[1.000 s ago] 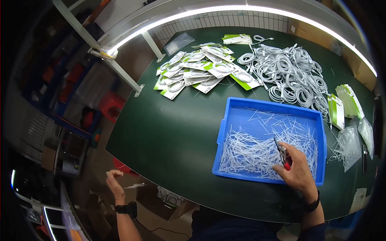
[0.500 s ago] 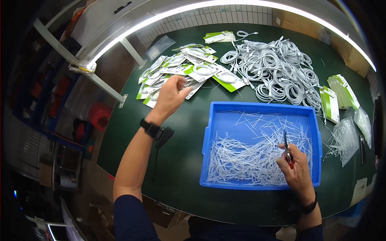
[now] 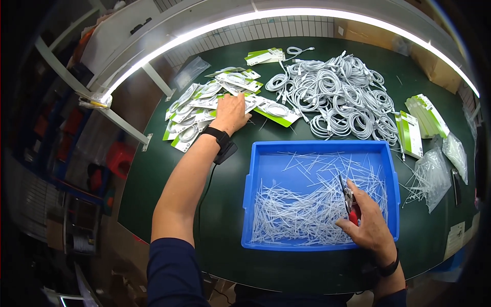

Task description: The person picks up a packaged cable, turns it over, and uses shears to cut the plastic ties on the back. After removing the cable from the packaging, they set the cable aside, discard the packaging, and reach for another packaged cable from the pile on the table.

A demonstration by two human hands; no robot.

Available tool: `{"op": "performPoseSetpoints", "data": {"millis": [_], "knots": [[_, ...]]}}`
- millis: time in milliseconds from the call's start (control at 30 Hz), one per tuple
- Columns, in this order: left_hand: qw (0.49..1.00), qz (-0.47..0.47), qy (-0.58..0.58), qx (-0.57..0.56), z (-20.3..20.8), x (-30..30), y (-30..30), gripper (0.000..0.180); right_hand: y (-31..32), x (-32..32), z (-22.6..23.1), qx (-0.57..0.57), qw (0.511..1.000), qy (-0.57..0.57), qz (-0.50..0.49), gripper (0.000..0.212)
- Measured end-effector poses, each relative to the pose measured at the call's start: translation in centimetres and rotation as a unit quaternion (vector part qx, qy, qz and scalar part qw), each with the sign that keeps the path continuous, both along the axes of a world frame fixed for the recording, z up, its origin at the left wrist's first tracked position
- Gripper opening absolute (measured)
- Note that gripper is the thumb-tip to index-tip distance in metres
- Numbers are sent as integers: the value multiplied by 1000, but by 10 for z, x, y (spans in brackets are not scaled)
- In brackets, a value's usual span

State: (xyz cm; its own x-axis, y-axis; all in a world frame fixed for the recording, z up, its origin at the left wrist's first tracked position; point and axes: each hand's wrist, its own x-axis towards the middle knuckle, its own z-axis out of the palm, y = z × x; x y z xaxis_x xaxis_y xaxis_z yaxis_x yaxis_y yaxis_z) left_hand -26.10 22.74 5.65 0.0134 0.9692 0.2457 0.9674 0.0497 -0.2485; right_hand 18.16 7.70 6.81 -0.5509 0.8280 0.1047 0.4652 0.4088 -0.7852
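Note:
My left hand (image 3: pixel 231 115) rests over a pile of carded cables (image 3: pixel 197 110), white coils on green-and-white cards. Its thumb is apart from the fingers, whose tips are partly hidden against the cards. In my right hand (image 3: pixel 371 222) is a pair of cutting pliers (image 3: pixel 352 202) with red handles, their dark jaws pointing away from me. That hand is above the right side of a blue tray (image 3: pixel 317 145). Many thin white cable ties (image 3: pixel 302 215) lie loose in the tray, thickest toward its near side.
Behind the tray is a heap of coiled white cables (image 3: pixel 335 97). Green-and-white cards (image 3: pixel 409 134) stand to its right, near plastic bags (image 3: pixel 432 179) and a dark-handled tool (image 3: pixel 456 187). A lit tube lamp (image 3: pixel 255 18) arches across the back of the green table (image 3: pixel 148 194).
My left hand has moved forward and right onto the carded cables. My right hand keeps the pliers, its grip looser and fingers more spread. The whole view has shifted slightly.

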Motion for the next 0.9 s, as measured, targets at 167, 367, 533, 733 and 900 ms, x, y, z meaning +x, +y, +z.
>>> {"op": "performPoseSetpoints", "data": {"millis": [167, 367, 533, 733, 900], "knots": [[983, 55, -153, 85, 40, 8, -71, 41, -13, 9, -12, 19, 999, 44, -2, 75], [747, -68, -650, 118, 51, 76, -158, 37, -27, 3, -7, 16, 996, 78, 36, 70], [498, -89, -858, 84, 31, 154, -196, 35, -32, -9, -7, 38, 997, 66, 10, 72], [442, -97, -890, 56, 6, 176, -202, 36, -30, -26, -24, 124, 992, 3, -1, 76], [441, -103, -890, 45, -8, 181, -206, 38, -31, -32, -38, 173, 985, -26, -10, 81]]}}
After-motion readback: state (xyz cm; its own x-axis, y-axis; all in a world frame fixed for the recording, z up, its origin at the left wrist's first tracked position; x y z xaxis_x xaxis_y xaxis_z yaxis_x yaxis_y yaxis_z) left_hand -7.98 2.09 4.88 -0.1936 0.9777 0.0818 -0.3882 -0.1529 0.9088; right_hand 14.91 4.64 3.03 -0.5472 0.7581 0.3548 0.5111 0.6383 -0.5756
